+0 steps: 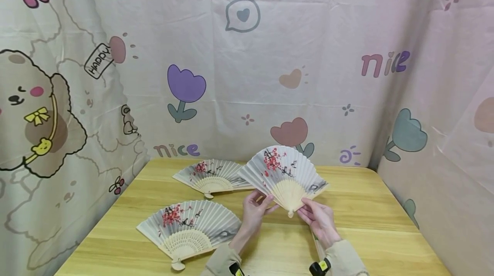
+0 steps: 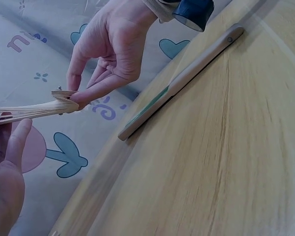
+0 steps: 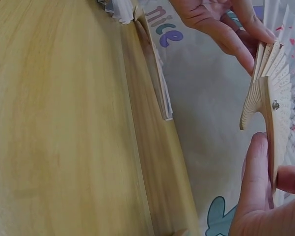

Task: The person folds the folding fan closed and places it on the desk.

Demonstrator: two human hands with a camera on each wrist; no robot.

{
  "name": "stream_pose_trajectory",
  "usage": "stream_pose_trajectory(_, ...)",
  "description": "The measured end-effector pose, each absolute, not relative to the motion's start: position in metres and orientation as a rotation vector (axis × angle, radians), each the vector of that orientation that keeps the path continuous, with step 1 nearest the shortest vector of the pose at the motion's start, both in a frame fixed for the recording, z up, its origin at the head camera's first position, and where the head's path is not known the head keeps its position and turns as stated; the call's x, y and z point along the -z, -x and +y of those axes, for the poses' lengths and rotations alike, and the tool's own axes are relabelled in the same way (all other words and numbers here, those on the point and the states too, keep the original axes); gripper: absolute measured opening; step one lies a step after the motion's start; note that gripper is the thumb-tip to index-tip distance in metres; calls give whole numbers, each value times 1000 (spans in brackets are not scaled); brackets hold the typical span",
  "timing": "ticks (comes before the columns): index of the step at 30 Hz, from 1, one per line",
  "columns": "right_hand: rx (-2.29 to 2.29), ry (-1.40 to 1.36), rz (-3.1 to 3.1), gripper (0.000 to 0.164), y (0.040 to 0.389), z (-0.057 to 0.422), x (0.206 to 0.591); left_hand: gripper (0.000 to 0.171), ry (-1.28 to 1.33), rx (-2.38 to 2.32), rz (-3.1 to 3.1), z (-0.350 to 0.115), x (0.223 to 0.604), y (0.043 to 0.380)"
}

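Observation:
An unfolded folding fan [image 1: 287, 175], white-grey with red blossoms and pale wooden ribs, is held up above the table. My left hand [image 1: 254, 214] pinches its left edge between thumb and fingers. On the other side my right hand [image 1: 320, 220] grips the right outer rib near the pivot. The right wrist view shows the rib ends [image 3: 257, 101] stacked around a metal rivet, both hands beside them. Two similar open fans lie on the table to the left: one nearer [image 1: 189, 231], one farther back [image 1: 212, 177], partly behind the held fan.
A folded fan [image 2: 184, 81] with wooden outer ribs lies on the wooden table [image 1: 386, 233], mostly hidden under my right forearm in the head view. Patterned cloth [image 1: 247, 74] hangs behind the table and at both sides.

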State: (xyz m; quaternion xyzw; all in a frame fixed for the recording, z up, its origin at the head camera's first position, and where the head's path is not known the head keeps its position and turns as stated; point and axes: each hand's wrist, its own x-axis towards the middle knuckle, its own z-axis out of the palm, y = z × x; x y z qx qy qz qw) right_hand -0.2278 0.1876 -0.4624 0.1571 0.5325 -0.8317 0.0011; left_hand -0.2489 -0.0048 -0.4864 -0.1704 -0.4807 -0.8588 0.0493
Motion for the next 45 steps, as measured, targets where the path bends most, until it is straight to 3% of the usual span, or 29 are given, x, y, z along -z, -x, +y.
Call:
stream_pose_trajectory(4, 2614, -465, 1663, 24, 228, 187, 463, 16, 546, 2634, -1442, -6, 486, 250)
stream_pose_trajectory(22, 2590, -429, 1655, 25, 227, 185, 460, 33, 636, 2687, -1418, -12, 486, 254)
stream_pose_trajectory(45, 2549, -392, 1694, 25, 227, 182, 460, 16, 518, 2700, -1499, -16, 482, 254)
